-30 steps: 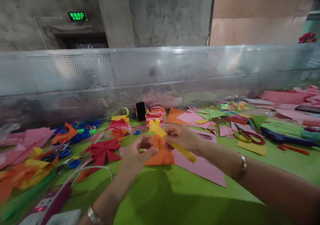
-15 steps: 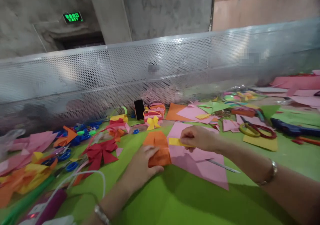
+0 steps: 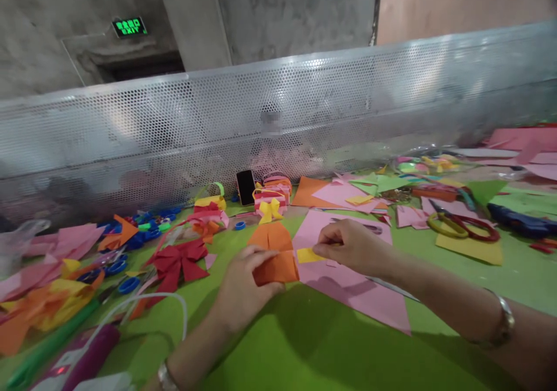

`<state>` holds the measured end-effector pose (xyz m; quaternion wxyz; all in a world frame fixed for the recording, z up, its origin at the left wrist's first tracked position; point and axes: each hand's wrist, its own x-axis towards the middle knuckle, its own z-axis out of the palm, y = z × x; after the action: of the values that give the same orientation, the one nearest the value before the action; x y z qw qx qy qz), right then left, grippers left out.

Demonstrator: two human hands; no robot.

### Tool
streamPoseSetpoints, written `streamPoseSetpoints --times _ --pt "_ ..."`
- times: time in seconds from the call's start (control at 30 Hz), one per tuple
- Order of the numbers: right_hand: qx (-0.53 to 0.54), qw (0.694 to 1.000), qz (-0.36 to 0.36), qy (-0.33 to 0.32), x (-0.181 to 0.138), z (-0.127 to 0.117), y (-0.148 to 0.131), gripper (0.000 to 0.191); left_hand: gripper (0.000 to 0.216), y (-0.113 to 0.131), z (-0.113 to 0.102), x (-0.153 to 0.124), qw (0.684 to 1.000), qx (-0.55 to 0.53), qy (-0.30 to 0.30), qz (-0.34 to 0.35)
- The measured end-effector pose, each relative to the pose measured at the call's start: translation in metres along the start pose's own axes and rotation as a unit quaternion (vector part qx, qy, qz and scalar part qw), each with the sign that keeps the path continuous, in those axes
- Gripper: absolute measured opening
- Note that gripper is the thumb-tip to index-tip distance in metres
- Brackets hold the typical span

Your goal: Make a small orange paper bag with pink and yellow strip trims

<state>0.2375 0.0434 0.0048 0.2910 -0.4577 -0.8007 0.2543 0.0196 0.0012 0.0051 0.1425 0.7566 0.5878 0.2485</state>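
Observation:
My left hand (image 3: 244,286) grips the near-left edge of a folded orange paper piece (image 3: 278,267), fingers on top and thumb along the bottom. The near part of that paper looks slightly raised. Just to its right, my right hand (image 3: 348,246) pinches a short yellow paper strip (image 3: 308,255) by one end, apart from the orange paper. Beneath the right hand lies a pink paper sheet (image 3: 365,299). A slim metallic tool (image 3: 394,287) rests on it, partly hidden by my forearm.
Small paper bags with a yellow bow (image 3: 270,210) stand at the back beside a phone (image 3: 246,187). Scissors (image 3: 463,228) and a blue tool (image 3: 517,219) lie right. To the left are a red paper bow (image 3: 180,261), paper scraps (image 3: 65,298) and a white cable (image 3: 148,296). Perforated metal panel (image 3: 217,130) behind.
My left hand has lifted and closed more on the near part of the orange paper. The right hand still pinches the yellow strip, now slightly lower. The view has shifted slightly.

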Motion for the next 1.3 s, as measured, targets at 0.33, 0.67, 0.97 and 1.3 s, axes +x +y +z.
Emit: streamPoseSetpoints --times 0.33,0.67,0.97,1.3 --pt "0.020 0.999 0.009 -0.023 -0.002 0.004 -0.005 0.029 0.049 0.003 0.002 0.000 1.000 0.011 -0.005 -0.016" --pt "0.044 0.997 0.014 -0.063 -0.005 0.009 -0.007 0.027 0.048 0.001 0.006 -0.002 1.000 0.007 -0.001 -0.011" --pt "0.077 0.991 0.048 -0.099 -0.005 0.011 -0.006 0.023 0.048 0.005 0.007 -0.003 1.000 -0.003 -0.009 -0.007" --pt "0.100 0.988 0.040 -0.108 -0.006 0.013 -0.008 0.022 0.055 0.011 0.008 -0.004 1.000 0.022 -0.017 -0.002"
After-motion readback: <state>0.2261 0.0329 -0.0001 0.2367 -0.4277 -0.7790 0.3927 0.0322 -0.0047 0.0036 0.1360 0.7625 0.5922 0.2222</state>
